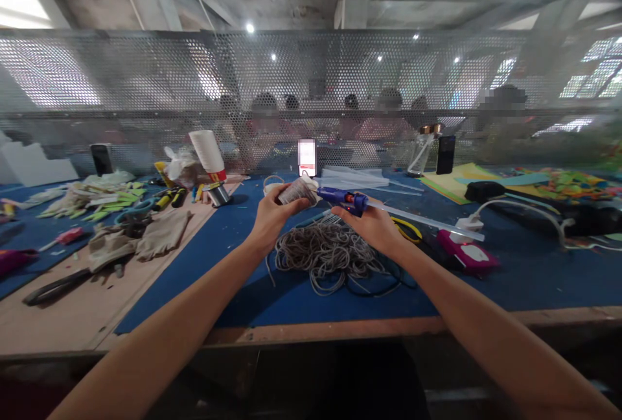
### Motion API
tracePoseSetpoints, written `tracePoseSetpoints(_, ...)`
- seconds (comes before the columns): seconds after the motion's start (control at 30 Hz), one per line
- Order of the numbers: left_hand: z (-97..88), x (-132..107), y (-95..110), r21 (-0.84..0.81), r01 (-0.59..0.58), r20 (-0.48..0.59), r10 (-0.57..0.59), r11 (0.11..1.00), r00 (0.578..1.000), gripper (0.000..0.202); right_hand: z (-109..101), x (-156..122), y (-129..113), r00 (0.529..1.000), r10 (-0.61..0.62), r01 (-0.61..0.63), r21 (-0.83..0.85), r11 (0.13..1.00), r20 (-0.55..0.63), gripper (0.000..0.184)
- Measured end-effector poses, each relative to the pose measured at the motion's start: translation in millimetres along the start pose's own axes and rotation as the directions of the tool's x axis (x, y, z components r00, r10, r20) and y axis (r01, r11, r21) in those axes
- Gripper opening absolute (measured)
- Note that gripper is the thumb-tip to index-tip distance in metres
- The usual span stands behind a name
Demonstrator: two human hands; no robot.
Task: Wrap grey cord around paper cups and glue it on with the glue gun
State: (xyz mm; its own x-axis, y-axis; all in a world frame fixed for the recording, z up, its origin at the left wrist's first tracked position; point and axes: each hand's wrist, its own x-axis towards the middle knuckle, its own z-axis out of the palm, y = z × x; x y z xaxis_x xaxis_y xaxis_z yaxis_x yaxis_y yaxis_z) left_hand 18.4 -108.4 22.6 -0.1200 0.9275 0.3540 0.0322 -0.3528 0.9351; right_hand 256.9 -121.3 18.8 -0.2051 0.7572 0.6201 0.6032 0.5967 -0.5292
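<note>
My left hand [273, 212] is closed around a small cylinder wrapped in grey cord [297, 192], held up over the blue mat. My right hand [372, 222] grips a blue glue gun [343, 198] with a long clear glue stick [427, 219] sticking out of its back to the right. The gun's nozzle points left and touches the wrapped cylinder. Below both hands lies a loose heap of grey cord [328, 251] on the mat.
A blue mat [534, 271] covers the wooden workbench [63, 316]. Scissors [53, 287], gloves, green scraps and a white cup stack [208, 151] lie left. A white power strip [470, 220], pink box and black cable lie right. A perforated metal screen [340, 96] stands behind, with people beyond it.
</note>
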Motion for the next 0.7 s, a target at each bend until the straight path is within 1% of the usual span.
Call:
tracePoseSetpoints(0.17,-0.2,-0.3,-0.1,0.027,-0.012,-0.011,0.012,1.0,1.0,0.054,0.4,-0.4,0.5,1.0,-0.01,0.01,0.003,1.0,0.001,0.033)
tracePoseSetpoints(0.37,-0.3,-0.3,0.5,0.016,-0.005,-0.009,0.005,1.0,1.0,0.054,0.5,-1.0,-0.5,0.999,-0.033,0.033,0.005,0.999,-0.011,0.031)
tracePoseSetpoints(0.5,-0.6,0.4,0.3,0.014,-0.002,-0.012,0.002,1.0,1.0,0.055,0.8,-0.9,-1.1,0.999,-0.026,0.025,-0.025,0.999,-0.02,0.029)
tracePoseSetpoints(0.7,-0.2,0.0,1.0,-0.011,0.014,0.001,-0.014,1.0,1.0,0.058,1.9,-0.7,0.5,1.0,-0.022,0.022,-0.015,1.0,-0.022,0.029)
